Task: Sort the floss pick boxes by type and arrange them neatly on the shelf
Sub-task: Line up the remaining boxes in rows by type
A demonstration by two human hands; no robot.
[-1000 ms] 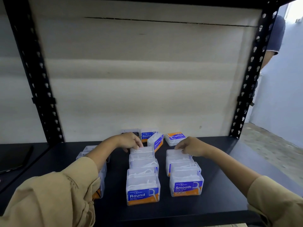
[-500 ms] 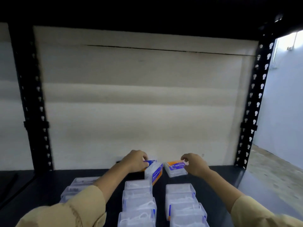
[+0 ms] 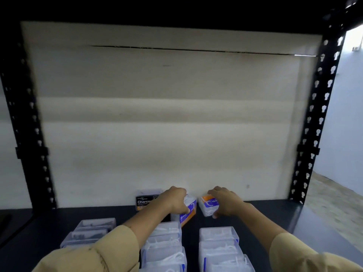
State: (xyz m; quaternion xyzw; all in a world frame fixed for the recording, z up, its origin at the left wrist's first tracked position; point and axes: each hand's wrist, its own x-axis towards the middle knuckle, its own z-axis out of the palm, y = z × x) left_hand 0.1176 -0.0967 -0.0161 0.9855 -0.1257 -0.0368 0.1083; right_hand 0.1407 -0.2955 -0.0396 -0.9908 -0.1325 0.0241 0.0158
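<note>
Daylight is pouring in from the opening at my far right (image 3: 353, 44), blowing out to white there, while the shelf (image 3: 275, 216) and the frame's top are sitting in deep shadow. Motion blur is softening everything, box labels included, and the wide lens is bowing the uprights (image 3: 314, 114) outward.

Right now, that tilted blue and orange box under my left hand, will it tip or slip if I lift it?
The tilted box looks like rigid clear plastic, so probably stiff, not floppy. It holds thin floss picks, so likely light. It leans on one edge under the left hand, so it may topple if released; smooth walls could be slightly slippery.
</note>
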